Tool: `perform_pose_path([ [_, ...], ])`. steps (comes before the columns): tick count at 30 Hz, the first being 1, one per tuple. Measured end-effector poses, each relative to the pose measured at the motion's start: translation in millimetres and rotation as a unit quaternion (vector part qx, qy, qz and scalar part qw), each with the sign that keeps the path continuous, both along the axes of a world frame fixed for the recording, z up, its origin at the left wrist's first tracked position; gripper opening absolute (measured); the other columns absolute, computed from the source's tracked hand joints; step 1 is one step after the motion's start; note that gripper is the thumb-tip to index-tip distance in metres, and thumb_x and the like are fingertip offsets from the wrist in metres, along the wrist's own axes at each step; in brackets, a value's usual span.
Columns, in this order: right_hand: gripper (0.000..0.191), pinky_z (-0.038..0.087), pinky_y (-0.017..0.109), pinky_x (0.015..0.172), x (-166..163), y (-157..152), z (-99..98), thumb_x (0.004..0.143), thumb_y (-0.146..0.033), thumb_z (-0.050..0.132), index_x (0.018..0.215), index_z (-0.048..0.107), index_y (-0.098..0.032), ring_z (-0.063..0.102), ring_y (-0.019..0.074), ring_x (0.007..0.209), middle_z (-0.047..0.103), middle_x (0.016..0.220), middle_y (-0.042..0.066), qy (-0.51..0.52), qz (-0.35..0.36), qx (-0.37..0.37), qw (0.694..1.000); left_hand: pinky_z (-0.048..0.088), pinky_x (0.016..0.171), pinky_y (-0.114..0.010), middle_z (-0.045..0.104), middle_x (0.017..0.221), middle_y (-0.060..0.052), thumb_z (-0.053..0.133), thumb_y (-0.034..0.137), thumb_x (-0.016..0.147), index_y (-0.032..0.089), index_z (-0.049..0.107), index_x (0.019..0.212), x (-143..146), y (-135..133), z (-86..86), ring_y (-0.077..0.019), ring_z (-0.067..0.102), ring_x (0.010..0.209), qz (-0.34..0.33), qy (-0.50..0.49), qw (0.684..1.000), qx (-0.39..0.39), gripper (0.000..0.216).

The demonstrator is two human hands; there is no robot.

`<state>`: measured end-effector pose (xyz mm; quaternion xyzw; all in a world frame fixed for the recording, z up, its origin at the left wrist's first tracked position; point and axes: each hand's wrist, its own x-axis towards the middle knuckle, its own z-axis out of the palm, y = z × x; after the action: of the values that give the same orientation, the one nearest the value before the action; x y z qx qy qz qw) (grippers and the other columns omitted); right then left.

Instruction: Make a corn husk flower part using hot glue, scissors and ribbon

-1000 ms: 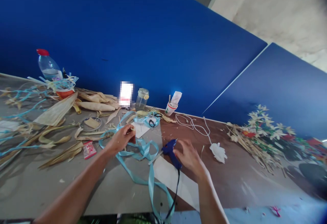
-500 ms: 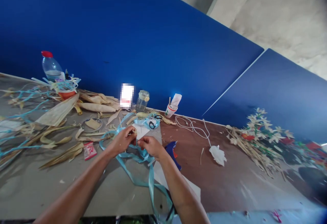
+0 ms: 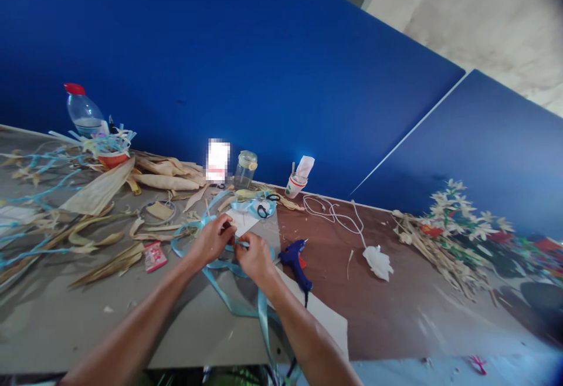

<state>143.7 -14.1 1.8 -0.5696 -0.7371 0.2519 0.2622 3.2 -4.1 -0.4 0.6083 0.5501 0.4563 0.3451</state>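
My left hand (image 3: 214,238) is closed in a pinch above the middle of the table. A small pale bit shows at its fingertips, too small to name. Close by, my right hand (image 3: 255,257) pinches a thin light blue strip (image 3: 234,241) between thumb and forefinger. Loops of light blue ribbon (image 3: 229,305) lie beneath both hands and trail over the table's front edge. Behind them are a white sheet (image 3: 241,220) and scissors (image 3: 263,210) with dark handles. A blue glue gun (image 3: 298,263) lies right of my right hand.
Dried corn husks (image 3: 165,182) and a pink packet (image 3: 155,256) lie to the left. At the back stand a clear jar (image 3: 245,170), a paper cup (image 3: 294,186) and a red-capped bottle (image 3: 84,113). A white cable (image 3: 329,213) and white flowers (image 3: 457,210) are on the right.
My right hand and forearm have shifted slightly left, uncovering more of the glue gun. Both hands stay close together in a pinch. The view has turned a little.
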Motion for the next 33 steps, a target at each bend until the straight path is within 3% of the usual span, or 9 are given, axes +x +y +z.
perform_pose_path([
  [7,0.016,0.042,0.029,0.073,-1.8,-2.1,-17.1,0.077,-0.018,0.051,0.089,0.061,-0.015,0.062,0.0219,0.079,0.068,0.086,0.012,-0.093,0.028,0.122,0.988,0.04,0.056,-0.028,0.057,0.052,0.003,0.053,0.031,0.073,0.021,0.048,0.066,3.2,4.9,-8.4,-0.0169,0.055,0.053,0.033,0.021,0.999,-0.007,0.013],
  [10,0.011,0.04,0.026,0.063,-0.6,1.9,-12.9,0.075,-0.017,0.051,0.08,0.061,-0.016,0.059,0.0184,0.07,0.066,0.075,0.007,-0.035,0.006,0.077,0.996,0.04,0.056,-0.028,0.057,0.054,0.002,0.057,0.035,0.07,0.019,0.05,0.064,3.9,5.2,-8.1,-0.0161,0.054,0.054,0.023,-0.024,0.999,-0.035,0.019],
  [13,0.009,0.035,0.022,0.054,3.2,8.3,-3.5,0.071,-0.017,0.05,0.068,0.059,-0.017,0.05,0.0121,0.056,0.057,0.059,-0.001,0.081,-0.005,-0.008,0.997,0.044,0.062,-0.028,0.059,0.061,0.002,0.063,0.039,0.066,0.017,0.057,0.068,5.9,1.8,-2.0,-0.0157,0.056,0.06,-0.041,-0.154,0.984,-0.083,0.023],
  [16,0.01,0.029,0.02,0.047,7.4,13.2,1.0,0.067,-0.021,0.051,0.06,0.056,-0.016,0.038,0.008,0.048,0.045,0.05,-0.006,0.205,0.007,-0.103,0.973,0.046,0.069,-0.028,0.063,0.067,0.0,0.07,0.039,0.062,0.016,0.063,0.075,7.6,-2.4,4.2,-0.0151,0.058,0.066,-0.091,-0.257,0.953,-0.128,0.028],
  [21,0.009,0.02,0.021,0.044,7.5,13.6,-2.9,0.062,-0.024,0.053,0.06,0.056,-0.016,0.028,0.0057,0.043,0.038,0.045,-0.008,0.328,0.016,-0.22,0.919,0.044,0.064,-0.025,0.058,0.058,0.001,0.076,0.038,0.059,0.013,0.065,0.069,7.3,-2.4,2.3,-0.0114,0.054,0.059,-0.108,-0.339,0.921,-0.163,0.029],
  [25,0.009,0.02,0.021,0.044,5.9,12.3,-2.6,0.06,-0.024,0.056,0.058,0.055,-0.016,0.028,0.0056,0.044,0.039,0.045,-0.008,0.339,0.012,-0.225,0.913,0.042,0.06,-0.023,0.056,0.057,0.002,0.077,0.039,0.057,0.013,0.064,0.066,8.8,-1.1,0.3,-0.0101,0.052,0.056,-0.097,-0.346,0.92,-0.158,0.03],
  [33,0.011,0.031,0.02,0.049,5.5,11.6,-2.8,0.064,-0.023,0.057,0.062,0.064,-0.015,0.041,0.0089,0.053,0.052,0.053,-0.004,0.276,0.006,-0.13,0.952,0.03,0.05,-0.021,0.048,0.052,0.006,0.072,0.041,0.058,0.015,0.055,0.06,14.5,-3.3,4.3,-0.0082,0.041,0.049,-0.057,-0.259,0.954,-0.141,0.031],
])
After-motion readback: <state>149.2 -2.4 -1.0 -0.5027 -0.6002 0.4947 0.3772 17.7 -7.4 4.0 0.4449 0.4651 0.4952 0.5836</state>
